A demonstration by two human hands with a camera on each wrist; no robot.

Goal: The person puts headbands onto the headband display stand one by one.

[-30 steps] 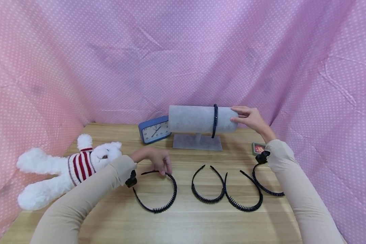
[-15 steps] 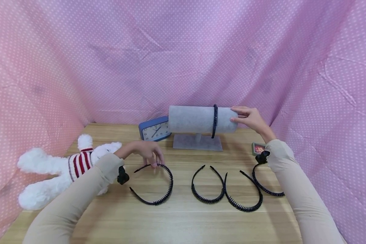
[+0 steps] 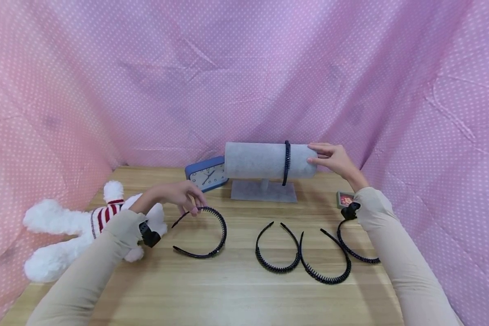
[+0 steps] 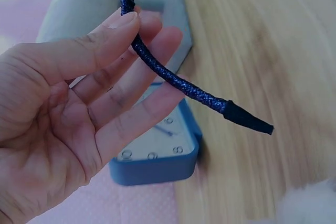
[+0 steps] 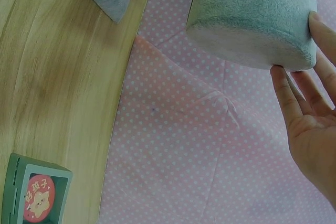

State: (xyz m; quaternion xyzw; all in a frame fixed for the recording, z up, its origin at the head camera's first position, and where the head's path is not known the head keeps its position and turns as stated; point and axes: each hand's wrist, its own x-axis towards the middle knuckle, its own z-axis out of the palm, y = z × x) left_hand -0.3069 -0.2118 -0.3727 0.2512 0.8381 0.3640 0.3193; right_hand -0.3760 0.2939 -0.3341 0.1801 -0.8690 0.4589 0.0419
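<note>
My left hand [image 3: 177, 194] pinches a black toothed headband [image 3: 225, 228] by one arm, near the white plush bear. In the left wrist view, thumb and fingers close on the glittery band [image 4: 157, 66], whose plain tip [image 4: 249, 118] points away from the palm. My right hand [image 3: 336, 159] holds the right end of a grey plush roll [image 3: 254, 159] on a display stand, one digit on its side and others at its end face in the right wrist view. Another black headband [image 3: 287, 162] is fitted round the roll, toward its right end.
Three black headbands lie on the wooden table: one right of centre [image 3: 280, 269], one beside it [image 3: 328, 279], and one partly under the right sleeve [image 3: 356, 257]. A blue clock [image 3: 207, 174], a plush bear [image 3: 71, 222] and a small green box [image 3: 344, 199] stand or lie around.
The left hand has moved left and farther back, carrying the headband with it; the band has turned slightly, its ends facing left. The right hand has kept its hold on the roll.
</note>
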